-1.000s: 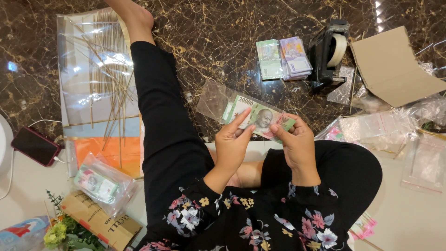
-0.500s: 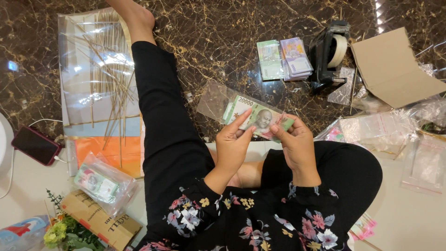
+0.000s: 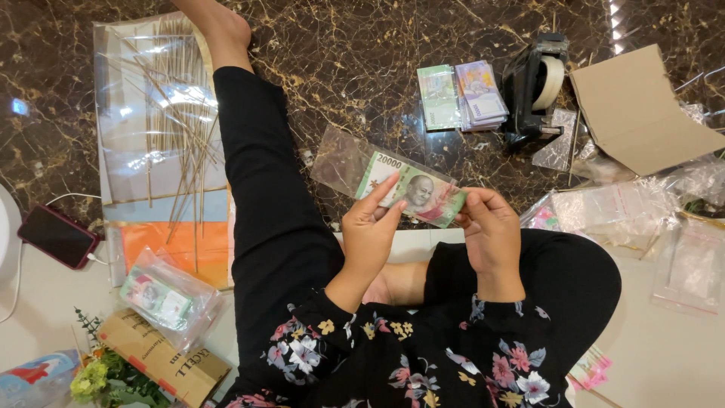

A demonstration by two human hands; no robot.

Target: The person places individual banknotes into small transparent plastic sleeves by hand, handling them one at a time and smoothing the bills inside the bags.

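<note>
Seen from above, seated on a dark marbled floor [image 3: 340, 68], one leg in black stretched forward. At far left, a red-cased phone [image 3: 57, 236] with a white cable, lying on a pale mat. Beside it, a clear plastic sheet strewn with thin wooden sticks [image 3: 177, 136] over orange and blue paper. Lower left, a clear bag of green banknotes [image 3: 162, 296], resting against a brown cardboard box [image 3: 162, 361] near a sprig of yellow artificial flowers [image 3: 94, 378].

At centre, left hand [image 3: 370, 234] raised, index finger extended along the face of a green banknote [image 3: 411, 193], thumb behind, fingers loosely closed on its lower left edge. Banknote partly inside a clear plastic sleeve [image 3: 340, 160], held just above the floor in front of the knees. Right hand [image 3: 491, 234] pinching the note's right end, fingers curled tight on the corner.

Beyond the hands, two neat stacks of banknotes [image 3: 461, 96], green and purple, side by side on the floor. Just right of them, a black tape dispenser [image 3: 536, 83] with a pale roll. Farther right, a brown cardboard sheet [image 3: 638, 109], then loose clear plastic bags [image 3: 627, 208] scattered toward the edge.
</note>
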